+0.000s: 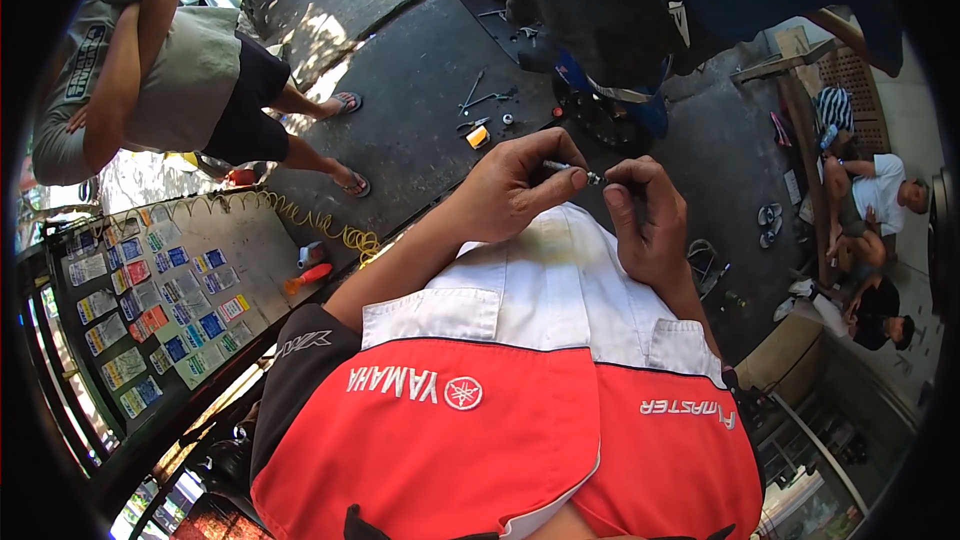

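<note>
— Left hand (510, 190) pinching a small metal part (572, 171), right hand (645, 215) gripping its other end.

— Mid-fitting, seemingly. Needs steady twisting between fingertips, close above scattered wrenches (483, 98).

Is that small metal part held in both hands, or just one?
In both: the left hand pinches one end of the small metal part and the right hand pinches the other, in front of the chest.

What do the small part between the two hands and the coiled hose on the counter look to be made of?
The small part, pinched by the left hand and right hand, looks like bare metal: silvery with a dark tip. The coiled hose looks like yellow plastic, springy and slightly glossy.
</note>
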Demonstrator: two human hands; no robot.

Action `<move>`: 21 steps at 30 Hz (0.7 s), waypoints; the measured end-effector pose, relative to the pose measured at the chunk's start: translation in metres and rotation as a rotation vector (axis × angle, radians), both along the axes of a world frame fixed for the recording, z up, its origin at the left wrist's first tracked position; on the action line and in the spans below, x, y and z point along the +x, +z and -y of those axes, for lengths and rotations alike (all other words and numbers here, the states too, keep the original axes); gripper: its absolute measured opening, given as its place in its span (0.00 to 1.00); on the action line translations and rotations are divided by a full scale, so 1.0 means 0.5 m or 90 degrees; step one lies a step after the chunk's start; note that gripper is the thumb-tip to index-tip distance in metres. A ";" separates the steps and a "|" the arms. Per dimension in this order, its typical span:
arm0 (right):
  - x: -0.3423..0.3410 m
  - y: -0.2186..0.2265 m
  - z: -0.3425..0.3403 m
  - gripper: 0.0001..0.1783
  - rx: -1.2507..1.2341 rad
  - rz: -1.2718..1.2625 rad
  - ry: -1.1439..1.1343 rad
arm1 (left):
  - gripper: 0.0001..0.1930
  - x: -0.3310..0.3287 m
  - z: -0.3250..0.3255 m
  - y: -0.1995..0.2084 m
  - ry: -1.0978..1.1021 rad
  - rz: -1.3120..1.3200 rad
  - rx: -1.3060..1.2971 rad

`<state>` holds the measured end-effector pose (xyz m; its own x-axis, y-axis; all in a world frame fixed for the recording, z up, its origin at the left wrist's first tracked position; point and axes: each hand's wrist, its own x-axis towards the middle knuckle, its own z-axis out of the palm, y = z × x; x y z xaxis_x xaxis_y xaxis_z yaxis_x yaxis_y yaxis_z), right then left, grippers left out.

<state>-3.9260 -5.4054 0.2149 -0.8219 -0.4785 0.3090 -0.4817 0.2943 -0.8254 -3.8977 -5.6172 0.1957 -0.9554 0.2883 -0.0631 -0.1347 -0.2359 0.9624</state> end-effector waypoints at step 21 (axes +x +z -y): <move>-0.007 -0.050 -0.018 0.12 -0.057 -0.189 0.078 | 0.07 0.041 -0.050 0.015 0.008 0.012 -0.005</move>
